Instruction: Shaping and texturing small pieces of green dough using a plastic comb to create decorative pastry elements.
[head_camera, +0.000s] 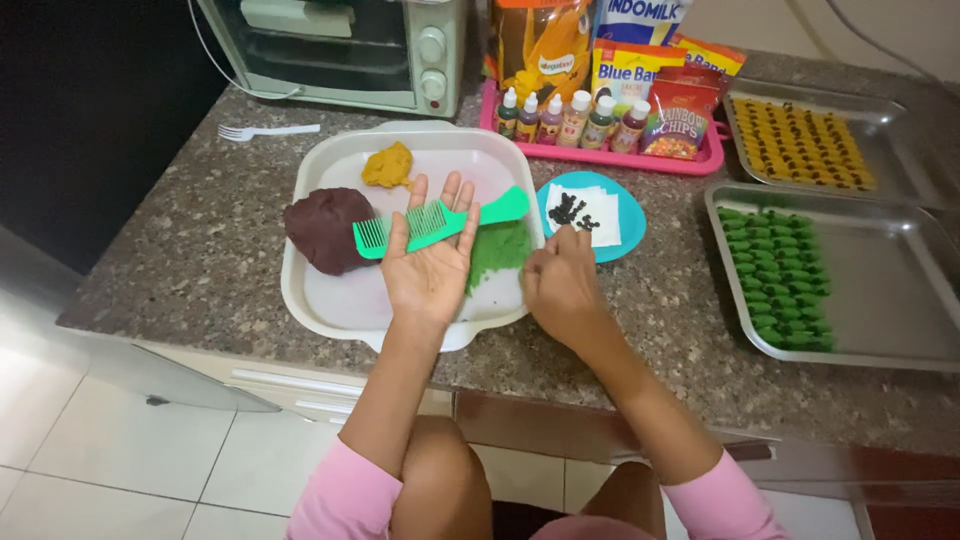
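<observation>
Left hand (430, 265), centre frame: palm up, fingers spread flat, not gripping. Green comb (440, 222) rests across the fingers, loose. Long axis runs lower left to upper right, teeth end at left overhanging the thumb side, handle pointing upper right over the tray (300, 300). Right hand (560, 285), just right of centre: curled narrow, knuckles to camera; fingertips turned away, so cannot tell whether it pinches anything. It sits just beside the green dough (497, 250), at the tray's right rim, and is the nearer hand to the comb handle. Beyond it: blue plate (628, 220) with dark bits. Left in tray: brown dough (325, 228); upper centre: yellow dough (387, 165). Right of frame: pan (880, 300) with rows of green pieces.
</observation>
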